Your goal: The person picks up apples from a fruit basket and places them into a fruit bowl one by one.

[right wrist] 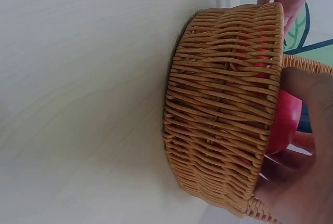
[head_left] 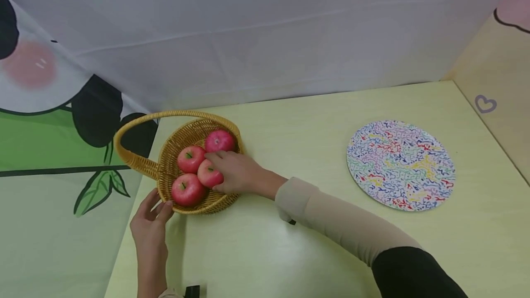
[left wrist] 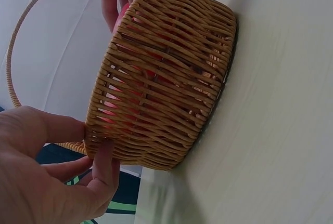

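Gripping an apple point(head_left: 209, 174) at frame left, the right hand point(head_left: 239, 173) is reaching into the basket point(head_left: 169, 155), the left hand point(head_left: 151, 224) pinching its rim point(left wrist: 105, 68) (all four apples still inside).

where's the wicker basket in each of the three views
Head: the wicker basket is left of centre.
Left wrist: upper middle, its woven side showing.
Right wrist: right of centre, woven side showing.
Shared landmark: the left hand holding its rim.
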`<state>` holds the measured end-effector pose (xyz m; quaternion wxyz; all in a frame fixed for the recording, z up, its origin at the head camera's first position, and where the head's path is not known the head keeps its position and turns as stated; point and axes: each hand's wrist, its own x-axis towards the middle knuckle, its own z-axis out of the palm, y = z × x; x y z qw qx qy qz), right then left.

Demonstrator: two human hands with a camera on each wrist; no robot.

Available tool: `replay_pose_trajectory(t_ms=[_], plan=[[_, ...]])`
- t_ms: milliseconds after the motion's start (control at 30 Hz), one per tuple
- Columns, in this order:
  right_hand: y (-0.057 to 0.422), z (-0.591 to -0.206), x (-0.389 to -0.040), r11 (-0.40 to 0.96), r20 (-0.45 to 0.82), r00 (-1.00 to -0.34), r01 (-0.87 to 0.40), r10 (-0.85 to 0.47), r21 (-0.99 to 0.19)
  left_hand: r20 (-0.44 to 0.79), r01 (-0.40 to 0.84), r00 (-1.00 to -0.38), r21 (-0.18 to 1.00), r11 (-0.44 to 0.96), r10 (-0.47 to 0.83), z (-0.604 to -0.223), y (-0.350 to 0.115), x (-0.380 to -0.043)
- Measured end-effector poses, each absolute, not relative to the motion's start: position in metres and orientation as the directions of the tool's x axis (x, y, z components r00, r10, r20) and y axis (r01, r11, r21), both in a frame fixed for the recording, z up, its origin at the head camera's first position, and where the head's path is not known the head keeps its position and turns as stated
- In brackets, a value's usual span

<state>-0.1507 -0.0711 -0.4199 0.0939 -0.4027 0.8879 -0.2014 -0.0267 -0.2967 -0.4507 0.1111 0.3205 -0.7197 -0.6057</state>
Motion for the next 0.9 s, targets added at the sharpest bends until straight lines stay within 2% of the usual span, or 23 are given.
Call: replay_pose_trajectory(t_ms=[400, 900], plan=[[-0.063, -0.426, -0.143, 0.442, 0.184, -0.655, -0.664, -0.733, -0.603, -0.225, -0.316, -0.768, 0.948, 0.049, -0.6, -0.455, -0.298, -0.024], [-0.054, -0.417, -0.132, 0.409, 0.265, -0.633, -0.71, -0.728, -0.573, -0.223, -0.315, -0.772, 0.948, 0.054, -0.595, -0.454, -0.298, -0.026]])
